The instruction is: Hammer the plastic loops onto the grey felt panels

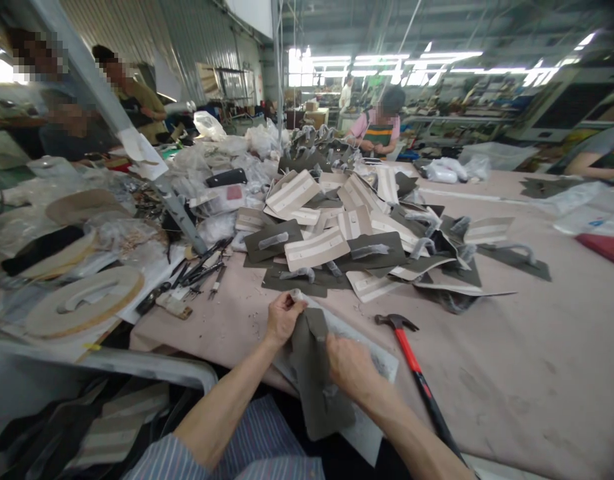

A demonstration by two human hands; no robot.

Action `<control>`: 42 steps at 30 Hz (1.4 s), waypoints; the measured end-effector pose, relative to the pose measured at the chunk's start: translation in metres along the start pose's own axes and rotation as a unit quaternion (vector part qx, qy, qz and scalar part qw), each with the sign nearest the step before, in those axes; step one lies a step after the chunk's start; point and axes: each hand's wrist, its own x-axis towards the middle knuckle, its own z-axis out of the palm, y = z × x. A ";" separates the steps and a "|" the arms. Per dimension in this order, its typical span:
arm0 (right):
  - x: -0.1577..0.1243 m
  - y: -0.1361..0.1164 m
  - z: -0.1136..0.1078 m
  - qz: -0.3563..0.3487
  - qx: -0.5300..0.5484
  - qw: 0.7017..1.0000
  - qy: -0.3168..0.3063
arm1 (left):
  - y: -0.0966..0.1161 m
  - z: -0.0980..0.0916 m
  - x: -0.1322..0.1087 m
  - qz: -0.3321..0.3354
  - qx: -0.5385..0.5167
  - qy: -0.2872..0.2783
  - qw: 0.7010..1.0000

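Observation:
A dark grey-green panel (311, 387) lies lengthwise in front of me, its upper edge lifted and folded a little. My left hand (284, 317) is closed at its top left corner, thumb and fingers pinching a small clear-plastic-wrapped piece (297, 294). On the right side my right hand (355, 365) is curled against the panel's edge; its fingertips are mostly hidden. Beneath the panel a pale grey board (369, 437) rests at the table edge. A claw hammer (411, 357) with a red and black handle lies right of my right hand.
Ahead is a heap of similar panels (317, 250), several with plastic-wrapped handles. Hand tools (201, 270) and an oval board (84, 300) lie left, near a metal post (179, 210). A bin (187, 370) with more panels stands lower left. Other people work around the table (551, 347).

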 end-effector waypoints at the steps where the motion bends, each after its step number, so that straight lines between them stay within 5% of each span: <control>1: -0.002 0.004 -0.006 -0.010 -0.014 1.000 0.009 | 0.013 -0.005 0.003 0.017 -0.010 0.023 1.000; 4: -0.004 0.009 -0.017 -0.065 -0.077 0.990 0.099 | 0.051 -0.017 0.013 0.070 -0.046 0.075 0.994; 8: 0.004 0.011 0.001 -0.158 -0.093 0.952 0.245 | 0.068 -0.026 0.019 0.069 -0.041 0.036 0.996; 13: 0.016 0.008 0.049 -0.287 0.028 0.900 0.327 | 0.027 -0.016 0.003 0.003 -0.005 -0.030 1.000; 18: 0.022 0.004 0.052 -0.372 0.066 0.851 0.366 | -0.006 -0.003 -0.011 -0.033 -0.005 -0.078 0.996; 25: 0.038 0.024 0.065 -0.378 0.153 0.875 0.260 | -0.016 -0.004 -0.003 -0.030 -0.011 -0.025 0.999; 31: 0.024 0.033 0.074 -0.374 0.196 0.889 0.178 | -0.024 0.014 -0.002 -0.030 -0.017 -0.081 0.996; 37: 0.002 0.043 0.076 -0.298 0.121 0.932 0.169 | -0.037 0.031 -0.011 -0.051 -0.010 -0.170 0.984; 42: -0.030 0.046 0.090 -0.291 0.173 0.924 0.178 | -0.042 0.028 -0.014 -0.030 0.020 -0.187 0.982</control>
